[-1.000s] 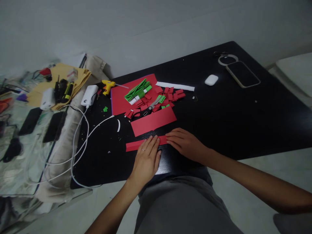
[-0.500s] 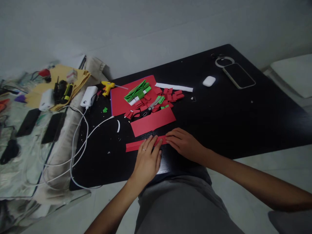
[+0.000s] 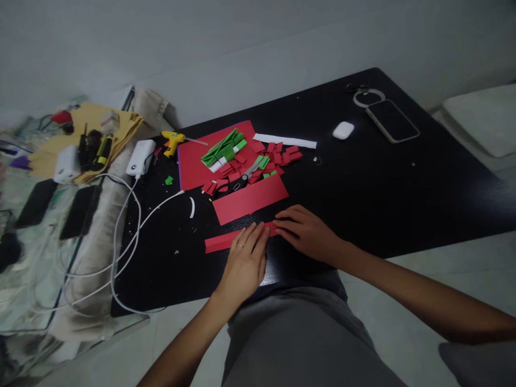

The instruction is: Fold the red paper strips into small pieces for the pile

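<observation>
A long, narrow red paper strip [image 3: 220,242] with a lengthwise crease lies on the black table close to my body. My left hand [image 3: 245,263] rests flat across its middle, fingers stretched out and pressing it down. At the strip's right end, my right hand [image 3: 304,231] has its fingers bent and closed on the paper edge; the exact grip is partly hidden. Just beyond both hands lies a wider red paper rectangle [image 3: 250,199]. Scissors [image 3: 237,184] sit behind it among many small folded red paper pieces [image 3: 286,156].
A folded green paper bundle [image 3: 223,149] lies on a large red sheet [image 3: 191,166], with a yellow glue gun [image 3: 173,142] to its left. A white strip [image 3: 284,141], white case [image 3: 343,130] and phone [image 3: 393,121] lie farther back. White cables [image 3: 139,226] cross the table's left edge.
The view has shifted slightly. My right fingers have parted a little at the strip's end; my left hand stays flat on the strip.
</observation>
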Action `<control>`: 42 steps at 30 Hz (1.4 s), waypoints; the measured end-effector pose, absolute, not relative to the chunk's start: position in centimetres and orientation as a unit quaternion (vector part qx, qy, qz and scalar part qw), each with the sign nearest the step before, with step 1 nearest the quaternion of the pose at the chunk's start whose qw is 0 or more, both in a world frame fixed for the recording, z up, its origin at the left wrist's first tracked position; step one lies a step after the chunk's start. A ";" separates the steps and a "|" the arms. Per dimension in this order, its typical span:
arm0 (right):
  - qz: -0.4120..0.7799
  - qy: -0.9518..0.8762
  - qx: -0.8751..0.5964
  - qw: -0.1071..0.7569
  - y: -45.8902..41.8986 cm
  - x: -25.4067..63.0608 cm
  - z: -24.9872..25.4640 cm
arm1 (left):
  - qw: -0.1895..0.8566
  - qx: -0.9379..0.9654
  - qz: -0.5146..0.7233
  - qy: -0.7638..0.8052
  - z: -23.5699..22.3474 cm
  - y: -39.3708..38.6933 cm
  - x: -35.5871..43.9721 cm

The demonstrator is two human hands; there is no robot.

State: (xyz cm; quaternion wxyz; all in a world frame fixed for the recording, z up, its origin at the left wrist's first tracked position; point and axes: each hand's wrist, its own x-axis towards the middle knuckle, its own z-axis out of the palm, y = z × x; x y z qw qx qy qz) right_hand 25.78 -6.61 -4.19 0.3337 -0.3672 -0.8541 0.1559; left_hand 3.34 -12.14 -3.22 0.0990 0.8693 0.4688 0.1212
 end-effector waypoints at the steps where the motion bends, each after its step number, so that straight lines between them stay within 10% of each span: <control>1: 0.156 -0.856 -0.367 0.329 -6.6 25.8 -4.2 | 0.099 0.869 0.123 0.469 -3.2 -12.1 3.3; 42: 0.183 -0.824 -0.401 0.356 -7.6 26.4 -4.3 | 0.100 0.872 0.107 0.468 -3.0 -12.1 3.7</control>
